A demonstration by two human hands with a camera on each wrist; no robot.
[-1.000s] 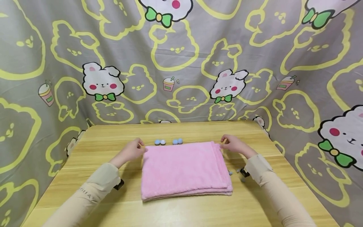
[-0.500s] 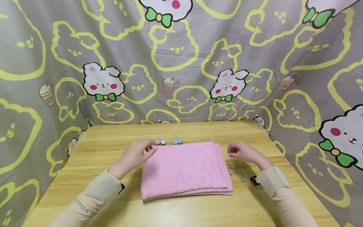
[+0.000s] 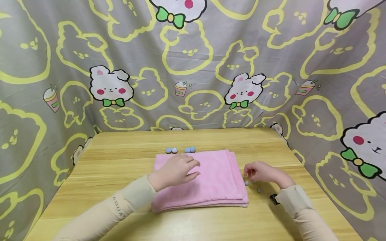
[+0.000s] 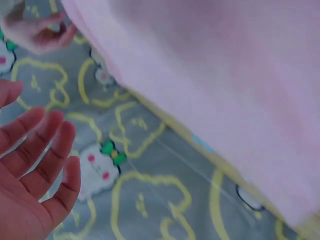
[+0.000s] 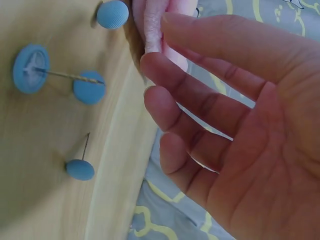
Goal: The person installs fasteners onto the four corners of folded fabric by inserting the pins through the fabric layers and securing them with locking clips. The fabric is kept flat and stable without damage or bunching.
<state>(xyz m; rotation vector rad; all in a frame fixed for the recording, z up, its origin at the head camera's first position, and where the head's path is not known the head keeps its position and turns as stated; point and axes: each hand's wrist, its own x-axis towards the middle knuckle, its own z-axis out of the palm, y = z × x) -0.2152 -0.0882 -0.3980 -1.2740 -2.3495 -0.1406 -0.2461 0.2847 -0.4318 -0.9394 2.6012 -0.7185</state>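
Wooden table [image 3: 199,224], pink plush blanket [image 3: 217,182] folded mid-board, and one careless push could skew those layers! Left hand [image 3: 175,171] over the blanket, right hand [image 3: 266,173] just off its side, both empty, fingers loosely bent. Round pieces [image 3: 193,149], mostly blue, sit past the far edge. Smallest, blue-headed pins [image 5: 80,170], some shafts up, crowd the right hand: dip low, risk a prick!

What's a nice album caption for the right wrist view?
Bare right hand, fingers slightly bent, near blue-headed pins on a wooden table beside pink cloth.
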